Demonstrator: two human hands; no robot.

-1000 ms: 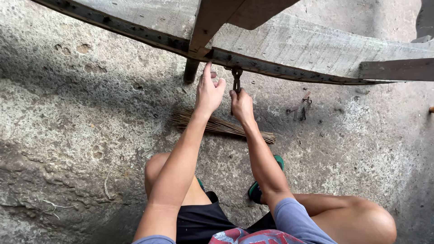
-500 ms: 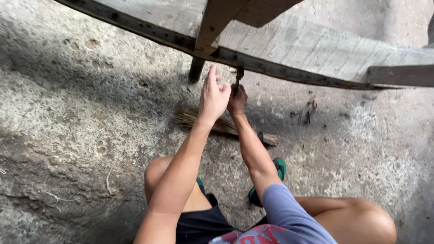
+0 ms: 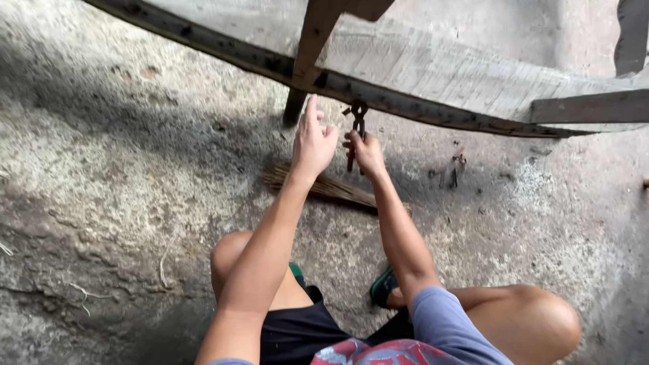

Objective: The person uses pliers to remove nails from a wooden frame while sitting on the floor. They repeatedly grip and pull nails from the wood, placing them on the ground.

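two hands up at the underside edge of a weathered wooden plank structure (image 3: 433,74), person squatting on rough concrete floor (image 3: 122,176). right hand (image 3: 366,150) is closed around the handles of rusty pincers (image 3: 355,125), tool held roughly upright, head up against the dark lower edge of the plank. jaws look closed on something at that edge, probably a nail, but too small to confirm. left hand (image 3: 312,140) is open, fingers (image 3: 311,111) extended upward, index tip at or just short of the plank edge beside a slanted wooden brace (image 3: 314,40); holding nothing. cannot tell if it actually touches the wood.

progress, my read: tool is positioned and engaged at the edge, so the setup part is done. no sign the fastener is out: pincers head sits tight to the wood, no visible gap or exposed shank. so extraction itself looks not yet finished, likely at the grip-and-lever stage.

nearby: straw broom (image 3: 331,188) lying flat on the floor below the hands, untouched. green sandal (image 3: 382,286) on one foot. small dark debris (image 3: 454,167) on the floor to the right, apart from both hands.
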